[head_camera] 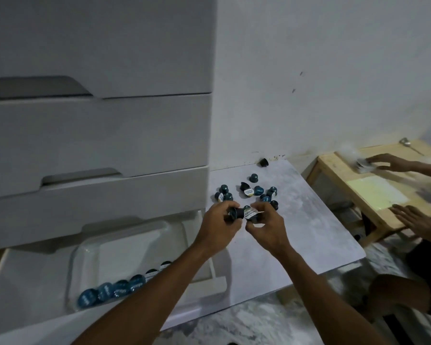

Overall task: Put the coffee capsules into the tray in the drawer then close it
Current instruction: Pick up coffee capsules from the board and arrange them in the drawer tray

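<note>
Left hand [218, 224] and right hand [268, 226] each curl fingers round coffee capsules [249, 214] above the board [299, 235], others loose beyond, a row lying in the tray [125, 245]; probably light, rigid, slick-domed, best pinched at rim

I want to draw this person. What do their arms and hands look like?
The left forearm and right forearm are bare, with no sleeves in view. The left hand and right hand wear no gloves, and no watch or bracelet shows at the wrists.
</note>
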